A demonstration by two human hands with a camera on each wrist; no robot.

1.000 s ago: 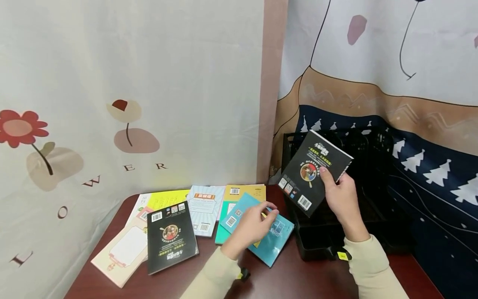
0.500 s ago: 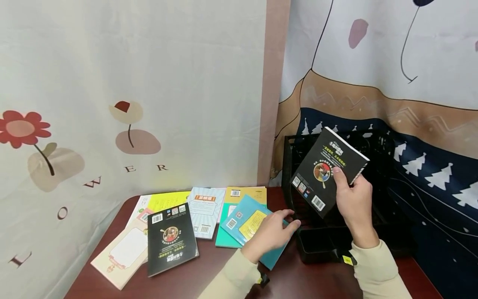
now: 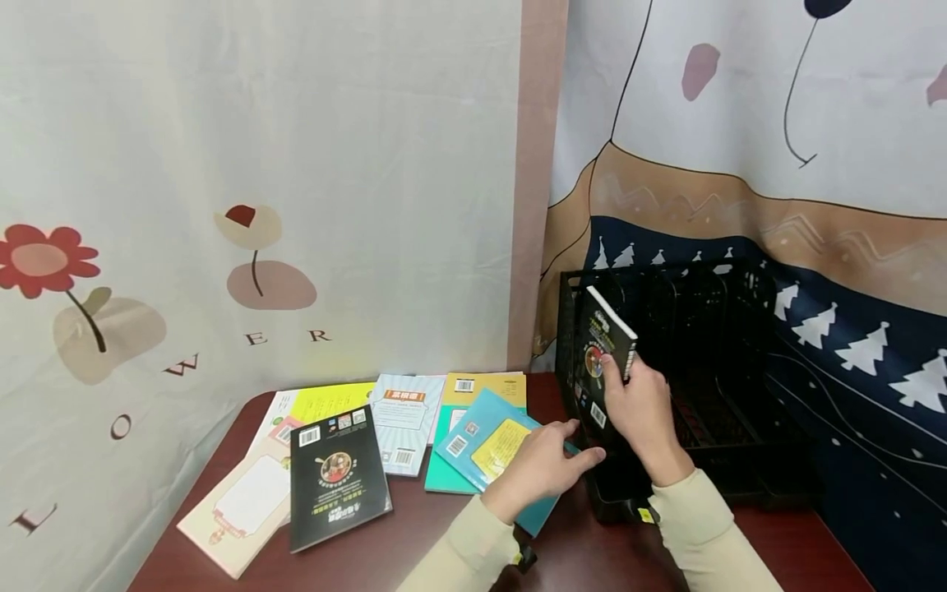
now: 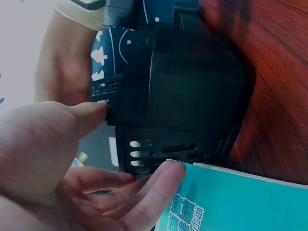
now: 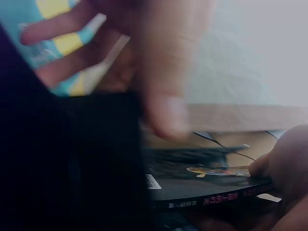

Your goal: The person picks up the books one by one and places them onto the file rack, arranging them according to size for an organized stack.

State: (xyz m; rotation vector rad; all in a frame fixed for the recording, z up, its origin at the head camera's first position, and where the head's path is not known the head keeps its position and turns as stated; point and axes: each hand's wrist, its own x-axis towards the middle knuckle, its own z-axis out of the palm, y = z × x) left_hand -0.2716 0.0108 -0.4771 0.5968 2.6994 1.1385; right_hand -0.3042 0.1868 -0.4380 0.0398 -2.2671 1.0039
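Observation:
My right hand point(image 3: 645, 415) holds a black book point(image 3: 598, 349) upright, thumb on the back cover, at the left side of a black desktop rack point(image 3: 747, 473). The book's lower part is inside the rack; its spine shows in the right wrist view. My left hand point(image 3: 536, 462) is at the rack's front left corner, fingers fairly straight. In the left wrist view its thumb touches the rack's edge, and the fingers lie by the slotted side wall. Under the left hand is a blue book point(image 3: 466, 448), partly covered.
On the left of the dark red table point(image 3: 414, 543) lie a second black book point(image 3: 340, 481), a cream book point(image 3: 240, 510), a pale blue book point(image 3: 405, 423), a yellow one point(image 3: 333, 399) and a green-and-ochre one point(image 3: 444, 475). Printed curtains point(image 3: 370, 205) hang behind.
The black book in my right hand has moved left and down, turning from facing the camera to nearly edge-on at the rack's left side. My left hand has slid right from over the blue book to the rack.

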